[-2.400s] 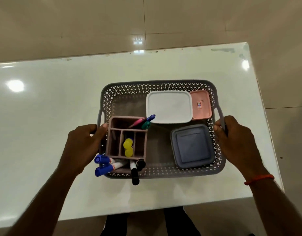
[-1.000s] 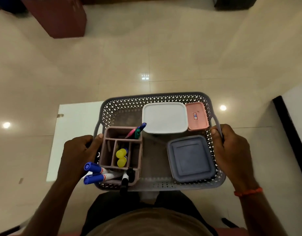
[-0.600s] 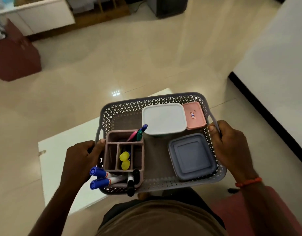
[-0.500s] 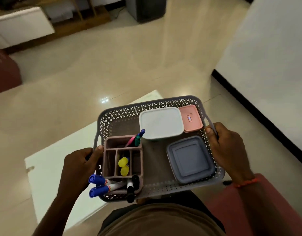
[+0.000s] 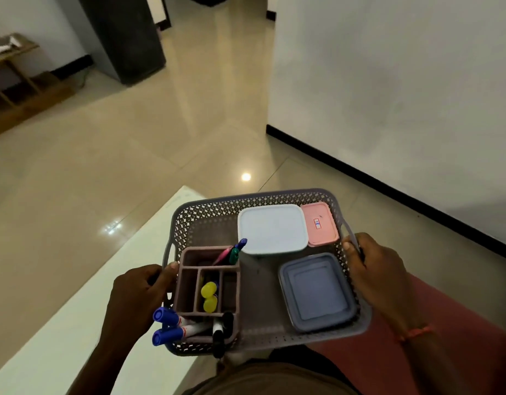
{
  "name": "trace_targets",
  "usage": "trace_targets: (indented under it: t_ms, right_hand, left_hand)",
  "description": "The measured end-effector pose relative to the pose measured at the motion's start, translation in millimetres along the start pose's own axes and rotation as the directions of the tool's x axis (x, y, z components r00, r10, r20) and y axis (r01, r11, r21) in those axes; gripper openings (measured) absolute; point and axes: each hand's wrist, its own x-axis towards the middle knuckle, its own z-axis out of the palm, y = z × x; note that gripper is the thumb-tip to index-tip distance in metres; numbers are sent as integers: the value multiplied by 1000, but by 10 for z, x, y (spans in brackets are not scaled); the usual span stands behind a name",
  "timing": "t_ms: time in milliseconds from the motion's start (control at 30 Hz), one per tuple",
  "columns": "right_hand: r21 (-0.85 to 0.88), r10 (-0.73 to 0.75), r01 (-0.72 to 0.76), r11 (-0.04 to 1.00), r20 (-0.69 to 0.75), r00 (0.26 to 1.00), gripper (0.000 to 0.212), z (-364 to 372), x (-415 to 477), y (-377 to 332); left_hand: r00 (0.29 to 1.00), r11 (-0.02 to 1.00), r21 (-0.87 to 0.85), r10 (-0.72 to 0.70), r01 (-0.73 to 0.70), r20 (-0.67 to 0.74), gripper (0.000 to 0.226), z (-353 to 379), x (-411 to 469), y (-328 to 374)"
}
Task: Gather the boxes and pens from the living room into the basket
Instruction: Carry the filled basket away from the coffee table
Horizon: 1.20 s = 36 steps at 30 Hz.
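I carry a grey perforated basket (image 5: 206, 212) in front of my body, above the floor. My left hand (image 5: 135, 300) grips its left handle and my right hand (image 5: 374, 275) grips its right handle. Inside lie a white box (image 5: 271, 228), a small pink box (image 5: 320, 223) and a blue-grey box (image 5: 316, 290). A mauve pen holder (image 5: 189, 283) at the basket's left holds yellow-capped pens (image 5: 209, 296) and several coloured pens (image 5: 232, 252). Blue-capped markers (image 5: 167, 326) and black markers (image 5: 222, 332) stick out over the near rim.
A white table (image 5: 83, 309) lies low at my left. A white wall with a black skirting (image 5: 388, 189) runs along the right. A dark cabinet (image 5: 123, 38) and a wooden shelf (image 5: 15, 81) stand far left; a pink seat (image 5: 460, 323) is at lower right.
The basket has been lifted off the white table and carried away with me. I have turned right, so the table now lies at the left and a wall and hallway are ahead.
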Motion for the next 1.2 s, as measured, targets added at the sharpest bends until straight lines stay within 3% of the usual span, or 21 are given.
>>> trace_targets:
  t_ms: [133,467,667,1000,1200]
  right_hand:
    - [22,41,-41,999,7,999,12,-176,151,278]
    - [136,152,-151,979,8,988,17,-344,680,898]
    - [104,199,-201,974,22,980,16,-460,1088,1122]
    - [95,278,-270,958,-84,957,19,-584,1786,1162]
    - [323,346,-305,896,-73,936,10,-608,2177,1168]
  left_hand:
    - [999,999,15,43,-43,26,47,267,248,343]
    - [995,994,55,87,-90,51,46,828,857,1087]
    - [993,995,18,101,-103,65,40,1077,1291,1500]
    - [974,982,29,181,-186,136,43,1400,2131,1962]
    - [957,968,75,223,-240,186,46,1415,2570,2258]
